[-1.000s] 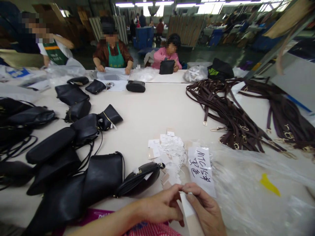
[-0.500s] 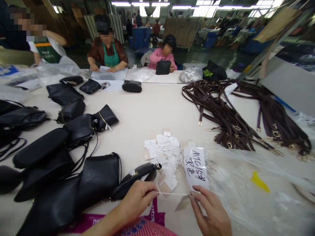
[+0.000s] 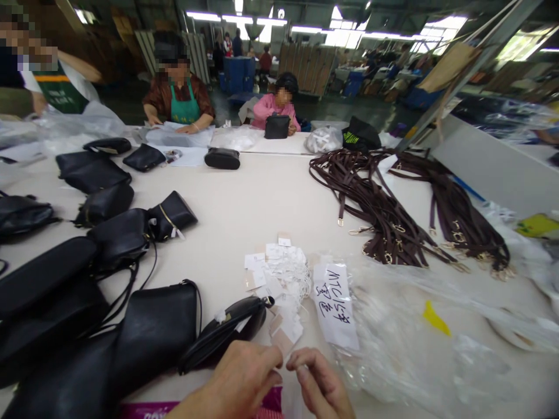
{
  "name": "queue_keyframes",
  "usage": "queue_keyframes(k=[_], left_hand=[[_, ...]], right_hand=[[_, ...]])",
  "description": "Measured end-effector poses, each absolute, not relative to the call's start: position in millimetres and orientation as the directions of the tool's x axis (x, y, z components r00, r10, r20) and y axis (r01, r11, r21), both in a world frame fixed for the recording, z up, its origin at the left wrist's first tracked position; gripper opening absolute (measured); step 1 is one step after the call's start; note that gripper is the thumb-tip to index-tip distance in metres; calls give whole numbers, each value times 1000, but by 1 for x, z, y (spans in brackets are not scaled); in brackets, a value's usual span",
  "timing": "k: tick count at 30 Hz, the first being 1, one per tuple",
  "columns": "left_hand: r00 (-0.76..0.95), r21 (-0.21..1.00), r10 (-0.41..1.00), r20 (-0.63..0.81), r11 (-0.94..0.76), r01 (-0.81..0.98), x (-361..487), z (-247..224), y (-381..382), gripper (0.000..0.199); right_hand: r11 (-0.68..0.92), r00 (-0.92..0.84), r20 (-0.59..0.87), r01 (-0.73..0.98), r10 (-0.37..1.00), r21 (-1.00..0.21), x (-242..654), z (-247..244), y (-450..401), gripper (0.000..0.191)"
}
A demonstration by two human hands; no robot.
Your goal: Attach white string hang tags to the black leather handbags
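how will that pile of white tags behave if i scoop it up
The tag pile would probably lift light, being made of thin card. Its white strings look jumbled, so tags may drag neighbours along. With pieces overlapping loosely, some could slide off.

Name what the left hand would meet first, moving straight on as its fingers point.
Probably the right hand, which lies close ahead of the left hand, though depth is unclear.
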State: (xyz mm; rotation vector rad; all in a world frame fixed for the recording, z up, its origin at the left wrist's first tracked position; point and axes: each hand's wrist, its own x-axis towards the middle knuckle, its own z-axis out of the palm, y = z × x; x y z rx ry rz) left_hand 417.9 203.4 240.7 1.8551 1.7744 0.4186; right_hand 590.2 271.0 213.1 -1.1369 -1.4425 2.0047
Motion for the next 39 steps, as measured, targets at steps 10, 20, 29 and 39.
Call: queue_keyframes(k=[10, 20, 29, 39], left_hand=[[98, 707, 967, -234, 100, 700, 408, 241, 204, 14], [119, 759, 905, -408, 264, 595, 399, 241, 214, 16], [-171, 767, 960, -222, 280, 577, 349, 234, 265, 20], [119, 821, 888, -444, 350, 451, 325, 182, 308, 27]], right_hand=[[-612, -754, -474, 122, 455, -782, 578, 190, 258, 49], [-537, -758, -493, 227, 426, -813, 584, 168, 279, 51], [-243, -570, -412, 350, 711, -904, 565, 168, 327, 42], [-48, -616, -255, 331, 745, -942, 536, 144, 355, 25]])
